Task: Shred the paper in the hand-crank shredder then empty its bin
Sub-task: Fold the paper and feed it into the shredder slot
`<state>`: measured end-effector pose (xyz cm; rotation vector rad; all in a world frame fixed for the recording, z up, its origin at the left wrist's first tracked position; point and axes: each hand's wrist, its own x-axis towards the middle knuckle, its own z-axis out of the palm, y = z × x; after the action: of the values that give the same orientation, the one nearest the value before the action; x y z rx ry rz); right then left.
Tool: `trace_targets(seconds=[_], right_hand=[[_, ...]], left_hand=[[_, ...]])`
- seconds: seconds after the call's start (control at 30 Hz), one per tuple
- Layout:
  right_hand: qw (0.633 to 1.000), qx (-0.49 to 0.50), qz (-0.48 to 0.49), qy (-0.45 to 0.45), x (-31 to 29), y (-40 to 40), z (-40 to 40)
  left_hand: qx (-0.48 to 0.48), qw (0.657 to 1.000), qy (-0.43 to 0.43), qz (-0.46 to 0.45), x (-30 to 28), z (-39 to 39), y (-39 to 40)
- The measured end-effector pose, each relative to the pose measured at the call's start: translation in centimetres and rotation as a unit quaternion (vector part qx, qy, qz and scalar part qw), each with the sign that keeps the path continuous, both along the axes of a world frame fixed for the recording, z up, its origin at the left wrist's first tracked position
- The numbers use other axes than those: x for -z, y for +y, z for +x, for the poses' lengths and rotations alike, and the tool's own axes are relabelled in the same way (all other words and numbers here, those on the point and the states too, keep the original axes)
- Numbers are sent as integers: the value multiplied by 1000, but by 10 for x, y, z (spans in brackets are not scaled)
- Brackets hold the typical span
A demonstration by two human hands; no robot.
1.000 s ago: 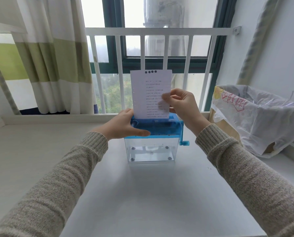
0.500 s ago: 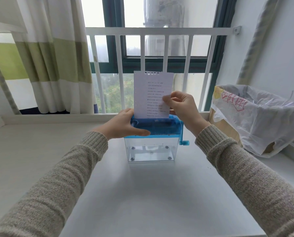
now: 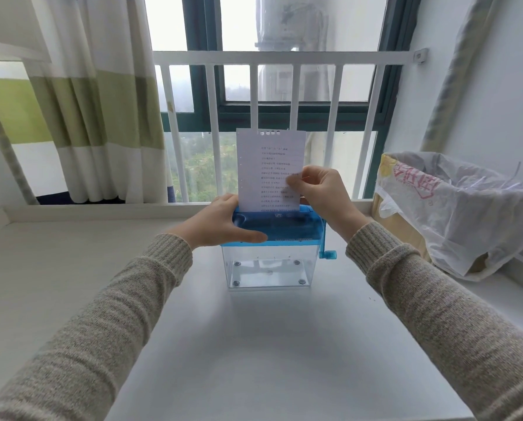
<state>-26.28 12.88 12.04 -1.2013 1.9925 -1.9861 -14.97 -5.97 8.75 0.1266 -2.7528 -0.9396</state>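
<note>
A small hand-crank shredder [image 3: 287, 230] with a blue top stands on the white table [image 3: 269, 354], its clear bin [image 3: 269, 270] showing no shreds inside. The blue crank handle [image 3: 327, 254] hangs at its right side. A printed white paper sheet [image 3: 266, 165] stands upright with its lower edge at the slot in the blue top. My right hand [image 3: 321, 192] pinches the sheet's right edge. My left hand [image 3: 220, 223] grips the left end of the blue top, thumb across its front.
A cardboard box lined with a white plastic bag [image 3: 454, 205] holding paper shreds stands at the right. A white railing [image 3: 284, 57] and window are behind the shredder, and a striped curtain [image 3: 96, 117] hangs at the left.
The sheet has tilted slightly and shifted a little rightward at the slot. Both hands keep their holds in nearly the same places.
</note>
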Motion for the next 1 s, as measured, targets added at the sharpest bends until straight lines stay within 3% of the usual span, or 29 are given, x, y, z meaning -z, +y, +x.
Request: trace_targets(seconds=[0.3,0.5,1.0], right_hand=[[1000,-11,-7,-12,0,0,0],[999,-18,-13,-29,0,1,-1],[1000,-14,-9,-20,0,1,-2]], left_hand=[[35,998,-2,53,-3,3,1],[27,986,50,154,-3,9,11],[-38,954,166,245,0,-1,10]])
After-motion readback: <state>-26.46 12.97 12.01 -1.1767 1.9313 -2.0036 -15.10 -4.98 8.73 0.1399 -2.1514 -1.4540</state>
